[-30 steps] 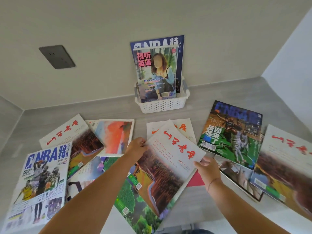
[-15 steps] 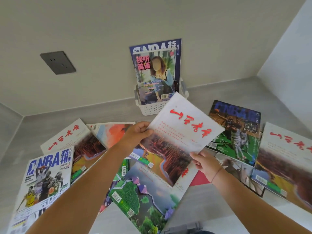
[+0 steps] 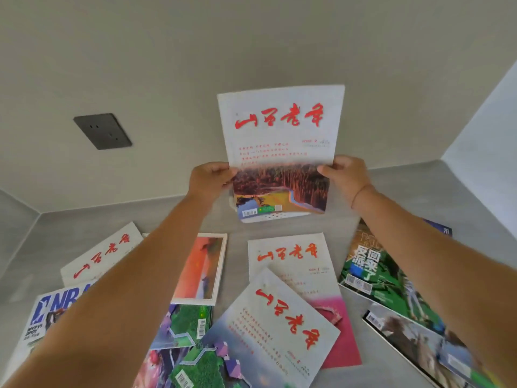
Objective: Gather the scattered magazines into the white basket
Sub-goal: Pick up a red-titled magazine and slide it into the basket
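Note:
I hold a white magazine with red calligraphy and a red forest picture upright at the back of the counter, near the wall. My left hand grips its left edge and my right hand grips its right edge. The held magazine hides the white basket and the magazines standing in it; only a sliver of white shows at its lower left. Several more magazines lie scattered on the grey counter, among them two white ones with red calligraphy.
At the left lie a white calligraphy magazine, an NBA magazine and an orange-red cover. A green basketball magazine and another lie at the right. A dark wall socket sits on the back wall.
Both hands lifted the red-forest magazine off the pile and carried it up and back, turning it upright in front of the basket. A similar magazine beneath it is now uncovered.

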{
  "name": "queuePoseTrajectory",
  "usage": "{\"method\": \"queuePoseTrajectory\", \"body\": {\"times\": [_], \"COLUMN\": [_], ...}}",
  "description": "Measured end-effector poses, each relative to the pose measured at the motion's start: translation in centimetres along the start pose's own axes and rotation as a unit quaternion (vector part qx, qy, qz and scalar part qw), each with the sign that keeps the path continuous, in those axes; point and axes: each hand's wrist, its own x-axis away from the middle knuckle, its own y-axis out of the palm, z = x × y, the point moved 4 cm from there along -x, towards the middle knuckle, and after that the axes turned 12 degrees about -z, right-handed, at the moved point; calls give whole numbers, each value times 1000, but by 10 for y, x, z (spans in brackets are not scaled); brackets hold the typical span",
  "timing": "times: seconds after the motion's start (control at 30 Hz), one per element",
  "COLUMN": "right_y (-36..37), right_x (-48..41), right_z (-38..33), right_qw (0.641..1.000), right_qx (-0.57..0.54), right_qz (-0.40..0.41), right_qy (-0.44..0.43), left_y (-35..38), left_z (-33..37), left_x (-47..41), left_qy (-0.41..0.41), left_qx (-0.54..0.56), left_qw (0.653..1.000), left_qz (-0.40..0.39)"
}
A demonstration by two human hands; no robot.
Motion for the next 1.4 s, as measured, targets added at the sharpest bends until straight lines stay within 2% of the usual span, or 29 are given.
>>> {"method": "queuePoseTrajectory", "body": {"times": [0.13, 0.27, 0.47, 0.73, 0.83, 1.0, 1.23, 1.4], "right_y": [-1, 9, 27, 39, 41, 35, 40, 44], "right_x": [-52, -81, -98, -113, -116, -126, -123, -122], "right_z": [-20, -3, 39, 52, 47, 46, 49, 47], "right_qw": [1000, 1000, 996, 991, 985, 993, 977, 976], "right_qx": [12, 14, 19, 95, 152, 94, 188, 193], "right_qz": [5, -12, -29, -35, -19, 6, -30, -46], "right_qy": [-9, 20, 88, 90, 76, 77, 93, 86], "left_y": [-3, 0, 5, 2, 2, 4, 9, 10], "left_z": [14, -1, -46, -75, -74, -68, -69, -70], "left_x": [-41, -68, -88, -101, -106, -112, -107, -104], "left_qy": [14, -12, -66, -111, -107, -98, -103, -116], "left_qx": [-7, -36, -41, -68, -78, -71, -126, -138], "left_qw": [999, 997, 992, 980, 980, 981, 979, 977], "left_qz": [41, 70, 97, 148, 145, 153, 122, 112]}}
